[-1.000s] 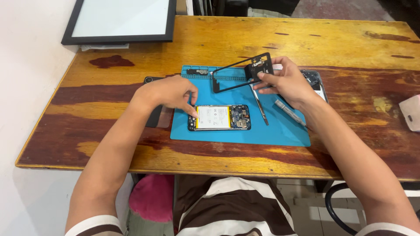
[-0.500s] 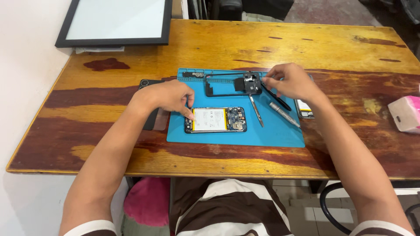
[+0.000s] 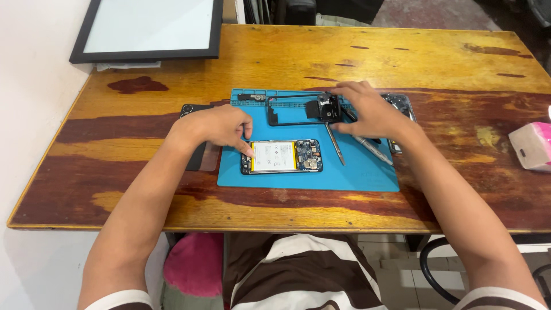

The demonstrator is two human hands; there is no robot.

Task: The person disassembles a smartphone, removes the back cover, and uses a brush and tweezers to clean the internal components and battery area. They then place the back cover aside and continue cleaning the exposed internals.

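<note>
An opened phone [image 3: 282, 156] with its white battery showing lies on a blue work mat [image 3: 367, 172]. My left hand [image 3: 215, 126] rests at the phone's left end, one fingertip pressing its corner. My right hand [image 3: 367, 112] is over the far side of the mat, fingers on a black phone frame [image 3: 298, 109] that lies flat there. Tweezers [image 3: 334, 143] and a dark pen-like tool [image 3: 373, 148] lie on the mat just below my right hand.
A wooden table [image 3: 344, 51] carries the mat. A black-framed white panel [image 3: 150, 28] lies at the far left corner. A black phone part [image 3: 198, 154] sits left of the mat, another part [image 3: 402, 106] right of it, a pink-white box [image 3: 531, 146] at the right edge.
My right hand lowered the black frame from a raised tilt until it lay flat on the mat's far side. My left hand stayed at the phone's left end.
</note>
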